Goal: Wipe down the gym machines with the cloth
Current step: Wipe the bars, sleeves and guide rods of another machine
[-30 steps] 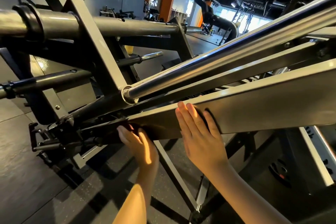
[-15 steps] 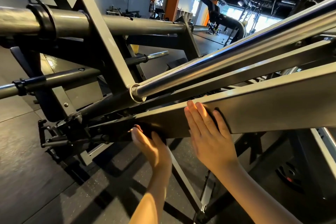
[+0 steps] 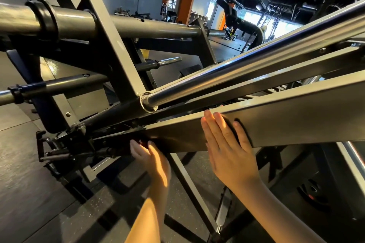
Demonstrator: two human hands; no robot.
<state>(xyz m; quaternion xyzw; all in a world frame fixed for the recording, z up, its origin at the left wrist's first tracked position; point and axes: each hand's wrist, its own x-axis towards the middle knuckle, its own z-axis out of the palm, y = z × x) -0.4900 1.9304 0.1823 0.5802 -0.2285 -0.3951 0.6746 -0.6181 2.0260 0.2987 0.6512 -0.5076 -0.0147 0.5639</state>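
My right hand (image 3: pixel 227 144) lies flat on the near face of the sloping grey beam (image 3: pixel 296 116), fingers straight and together, pressing the dark cloth (image 3: pixel 230 125) against the metal. Only a dark edge of the cloth shows around my thumb. My left hand (image 3: pixel 152 156) is well apart, lower and to the left, reaching to the beam's underside. Its fingertips are in shadow, so I cannot tell whether it grips the edge or merely touches it.

With my 2 hands set like this, I judge the step to be wiping along this beam. To do it well I should press evenly through the whole palm, slide in 1 long pass along the slope, overlap each pass, and fold the cloth over the top edge below the chrome rail (image 3: pixel 237 73).
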